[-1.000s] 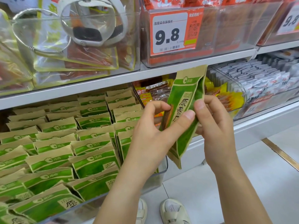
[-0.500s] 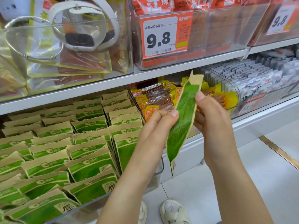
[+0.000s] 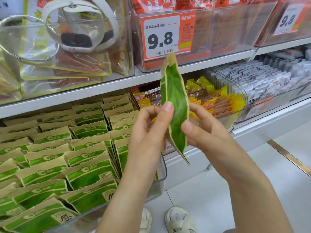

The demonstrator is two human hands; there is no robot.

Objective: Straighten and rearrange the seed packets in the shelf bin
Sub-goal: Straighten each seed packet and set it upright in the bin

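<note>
I hold one green-and-kraft seed packet (image 3: pixel 175 105) upright in front of the shelf, turned edge-on so its narrow side faces me. My left hand (image 3: pixel 148 130) pinches its left edge with thumb and fingers. My right hand (image 3: pixel 203 130) grips its right side, thumb in front. Down at the left, the clear shelf bin (image 3: pixel 160 180) is filled with several rows of matching seed packets (image 3: pixel 87 165), standing and leaning back.
A white shelf edge (image 3: pixel 101 89) runs above the bin. Bins of yellow snack packs (image 3: pixel 217 101) and grey-white sachets (image 3: pixel 269 81) sit to the right. An orange 9.8 price tag (image 3: pixel 166 36) hangs above. My shoes (image 3: pixel 178 219) stand on the tiled floor.
The packet has been rotated from showing its printed front to edge-on and lifted slightly. Both hands shifted their hold along its edges.
</note>
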